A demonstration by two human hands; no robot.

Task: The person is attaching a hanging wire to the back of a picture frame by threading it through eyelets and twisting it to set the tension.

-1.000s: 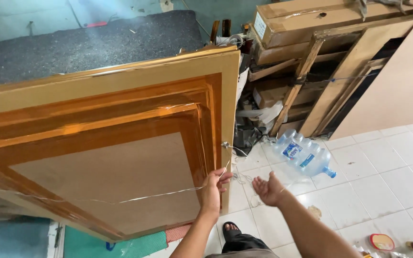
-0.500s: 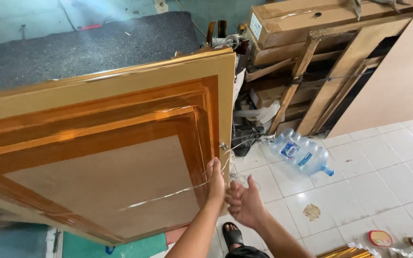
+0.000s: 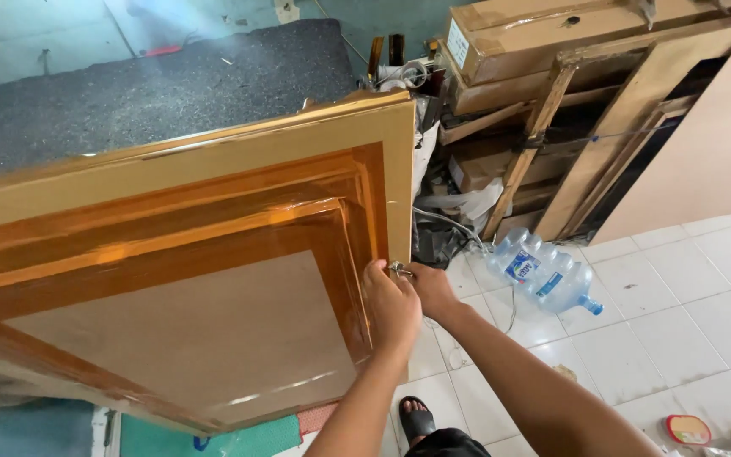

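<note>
A large wooden door panel (image 3: 188,279), wrapped in glossy clear film and banded in orange-brown around a paler centre, fills the left half of the frame, tilted so its long axis runs from lower left up toward the upper middle. Both hands meet at its right-hand edge, just below the middle of the frame. The left hand (image 3: 392,306) lies against the panel's face with its fingers curled closed over the edge, gripping the film there. The right hand (image 3: 430,288) sits just to the right of it, touching it, fingers pinched shut on a small bit of film or tape (image 3: 400,270) between the two hands (too small to tell which). The panel's edge thus lies directly under the left fingers and immediately left of the right ones, so the left hand is the nearer to the wood. To the right, on the white tiled floor (image 3: 678,330), lies a pack of water bottles (image 3: 543,275); behind it, in the upper right, cardboard boxes (image 3: 568,38) rest on leaning timber frames (image 3: 543,135). A sandalled foot (image 3: 418,416) shows at the bottom edge.
</note>
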